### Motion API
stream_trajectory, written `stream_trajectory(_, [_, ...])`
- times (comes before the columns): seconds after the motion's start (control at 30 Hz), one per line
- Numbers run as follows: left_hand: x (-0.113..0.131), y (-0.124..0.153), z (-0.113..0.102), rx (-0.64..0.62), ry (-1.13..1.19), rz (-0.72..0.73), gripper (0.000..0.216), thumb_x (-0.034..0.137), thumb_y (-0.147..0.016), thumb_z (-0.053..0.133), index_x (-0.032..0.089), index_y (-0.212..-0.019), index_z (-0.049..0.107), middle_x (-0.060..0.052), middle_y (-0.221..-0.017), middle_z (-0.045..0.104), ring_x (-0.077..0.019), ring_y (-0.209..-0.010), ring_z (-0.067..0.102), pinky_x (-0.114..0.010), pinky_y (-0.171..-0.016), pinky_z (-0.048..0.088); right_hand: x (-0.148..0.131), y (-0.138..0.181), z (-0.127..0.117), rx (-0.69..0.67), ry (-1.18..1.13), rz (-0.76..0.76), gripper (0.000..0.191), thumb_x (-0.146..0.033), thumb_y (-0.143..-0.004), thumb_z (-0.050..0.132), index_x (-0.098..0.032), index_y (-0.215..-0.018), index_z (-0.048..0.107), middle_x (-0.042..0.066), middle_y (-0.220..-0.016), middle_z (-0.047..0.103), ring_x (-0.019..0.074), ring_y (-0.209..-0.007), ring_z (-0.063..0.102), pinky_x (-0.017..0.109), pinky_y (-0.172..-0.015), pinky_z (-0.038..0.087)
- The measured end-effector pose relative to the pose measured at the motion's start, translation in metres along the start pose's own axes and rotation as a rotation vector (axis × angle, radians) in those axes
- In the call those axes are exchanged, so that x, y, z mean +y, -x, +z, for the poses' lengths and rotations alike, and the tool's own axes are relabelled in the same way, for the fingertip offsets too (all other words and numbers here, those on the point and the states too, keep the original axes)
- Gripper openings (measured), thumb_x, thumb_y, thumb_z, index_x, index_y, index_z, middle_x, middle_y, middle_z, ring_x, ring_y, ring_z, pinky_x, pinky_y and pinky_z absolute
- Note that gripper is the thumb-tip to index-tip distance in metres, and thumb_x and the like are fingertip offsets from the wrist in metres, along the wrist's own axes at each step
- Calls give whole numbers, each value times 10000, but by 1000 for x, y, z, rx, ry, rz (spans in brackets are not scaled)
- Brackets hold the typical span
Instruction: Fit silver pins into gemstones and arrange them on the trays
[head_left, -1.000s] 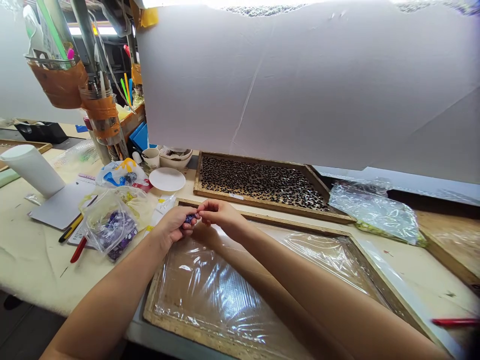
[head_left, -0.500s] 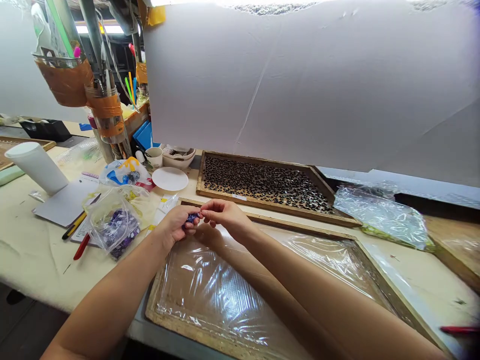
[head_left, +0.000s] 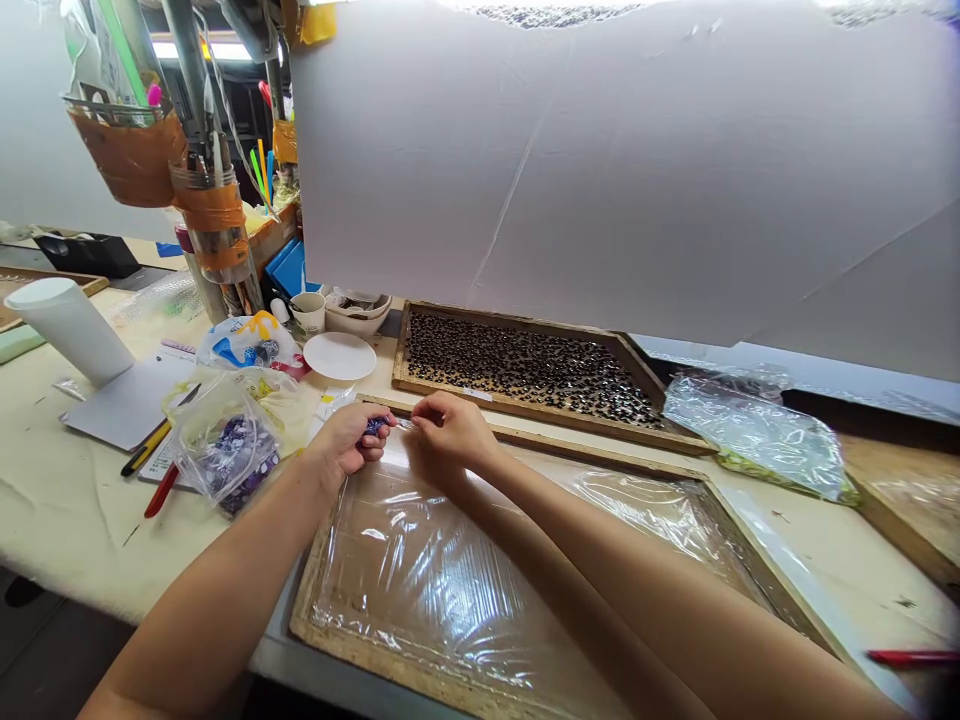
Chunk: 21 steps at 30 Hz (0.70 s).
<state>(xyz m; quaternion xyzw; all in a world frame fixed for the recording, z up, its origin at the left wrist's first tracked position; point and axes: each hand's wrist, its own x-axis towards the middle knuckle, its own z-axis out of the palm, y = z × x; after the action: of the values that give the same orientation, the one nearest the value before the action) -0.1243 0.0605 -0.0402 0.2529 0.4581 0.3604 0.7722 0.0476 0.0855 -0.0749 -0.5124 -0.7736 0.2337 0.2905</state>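
My left hand (head_left: 351, 437) is closed round a small blue and purple piece (head_left: 376, 426). My right hand (head_left: 448, 433) pinches at the same piece from the right, fingertips almost touching the left ones. Both hands hover over the far left corner of a wooden tray (head_left: 330, 630) lined with clear plastic film. What the right fingertips grip is too small to make out. A clear bag of purple pieces (head_left: 229, 447) lies just left of my left hand.
Behind the near tray sits a second wooden tray (head_left: 525, 365) filled with small dark pieces. A white round lid (head_left: 340, 356), cups, pens, a white cup (head_left: 69, 329) and paper crowd the left. A crumpled plastic bag (head_left: 757, 428) lies at right. A white board stands behind.
Both hands have shifted slightly down and toward the tray's far edge, staying together on the small blue piece. The view has shifted a little.
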Motion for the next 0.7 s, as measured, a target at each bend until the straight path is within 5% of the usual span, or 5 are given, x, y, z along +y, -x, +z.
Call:
stream_trajectory(0.3, [0, -2, -1, 12, 25, -7, 140, 103, -743, 469, 115, -607, 500, 44, -450, 405, 9, -308, 225, -129, -330, 130, 8, 5, 8, -31, 416, -223, 240, -224, -872, 438, -177, -864, 673, 84, -905, 598, 182, -850, 526, 271, -704, 370])
stream_trajectory(0.7, [0, -1, -1, 11, 28, -19, 137, 97, -736, 467, 115, -603, 495, 43, -453, 406, 8, -311, 222, -127, -327, 131, 2, 12, 7, -103, 601, -303, 254, -177, -875, 414, -166, -847, 666, 89, -884, 604, 184, -776, 517, 280, -602, 326])
